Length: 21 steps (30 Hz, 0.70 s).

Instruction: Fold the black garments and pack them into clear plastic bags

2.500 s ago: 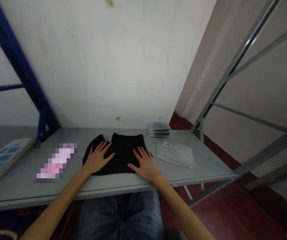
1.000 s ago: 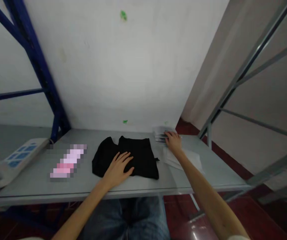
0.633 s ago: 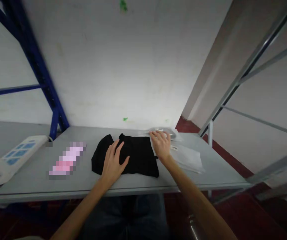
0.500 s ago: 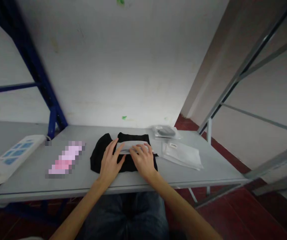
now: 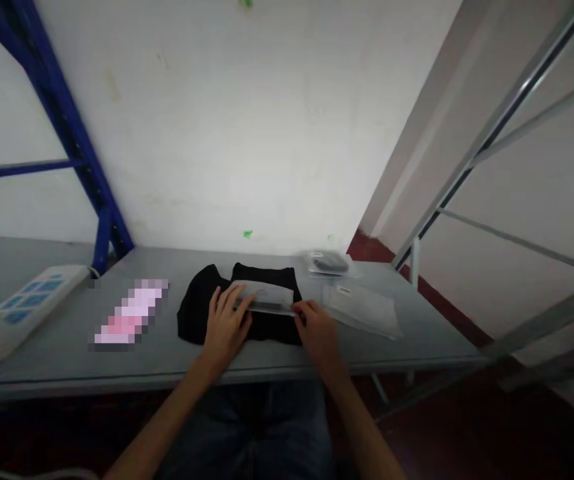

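Two hands on one translucent packet [image 5: 271,292]. Left hand [image 5: 223,333]: fingers spread over its left end; whether its grip is closed, cannot tell. Right hand [image 5: 321,337]: grip together, pinching the near right corner. Packet position: above black cloth [image 5: 194,310], laid flat on worktop [image 5: 427,330]. Stage, as judged: packet brought over cloth, cloth outside it; opening not discernible. Right side: stacked packets [image 5: 331,264] at back, flat translucent bags [image 5: 369,310] nearer, both unheld.

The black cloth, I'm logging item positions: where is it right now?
In the head view, the black cloth lies centrally on the table, beneath the packet that left hand and right hand touch, left of the white bags.
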Each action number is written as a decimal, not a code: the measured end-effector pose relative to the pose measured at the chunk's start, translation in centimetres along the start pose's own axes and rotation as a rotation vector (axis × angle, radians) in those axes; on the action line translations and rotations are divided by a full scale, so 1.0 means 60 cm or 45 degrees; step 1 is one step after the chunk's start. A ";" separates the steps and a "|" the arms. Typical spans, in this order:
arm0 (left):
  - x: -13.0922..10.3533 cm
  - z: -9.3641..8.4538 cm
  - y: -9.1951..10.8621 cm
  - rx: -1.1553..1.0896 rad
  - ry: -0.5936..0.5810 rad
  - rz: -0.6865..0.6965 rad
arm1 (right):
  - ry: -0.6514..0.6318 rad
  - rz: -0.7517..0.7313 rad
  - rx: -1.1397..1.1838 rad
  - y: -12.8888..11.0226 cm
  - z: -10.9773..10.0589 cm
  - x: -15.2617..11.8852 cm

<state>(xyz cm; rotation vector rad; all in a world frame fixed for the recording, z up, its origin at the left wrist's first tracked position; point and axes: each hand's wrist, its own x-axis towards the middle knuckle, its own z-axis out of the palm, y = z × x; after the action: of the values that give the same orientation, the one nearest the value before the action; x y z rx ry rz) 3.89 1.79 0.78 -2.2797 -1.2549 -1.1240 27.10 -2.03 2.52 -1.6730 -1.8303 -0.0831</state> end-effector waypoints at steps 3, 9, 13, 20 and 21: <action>0.007 0.000 0.029 -0.114 0.000 0.128 | 0.055 -0.082 0.052 -0.011 0.000 0.000; 0.027 0.015 0.066 -0.272 0.156 0.291 | 0.067 -0.285 0.060 -0.012 -0.008 0.000; 0.036 0.016 0.067 -0.294 0.175 0.379 | 0.104 -0.316 0.049 -0.009 -0.009 -0.001; 0.031 0.001 0.027 -0.159 0.074 0.379 | 0.200 -0.290 0.037 0.014 -0.012 0.005; 0.029 -0.004 0.013 -0.139 0.051 0.345 | 0.207 -0.260 0.037 0.025 -0.014 0.007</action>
<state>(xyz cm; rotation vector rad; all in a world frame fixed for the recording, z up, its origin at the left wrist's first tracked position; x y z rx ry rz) 4.94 2.21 2.31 -2.4035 -0.8552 -1.1559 28.84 -1.77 2.81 -1.4125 -1.8632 -0.2704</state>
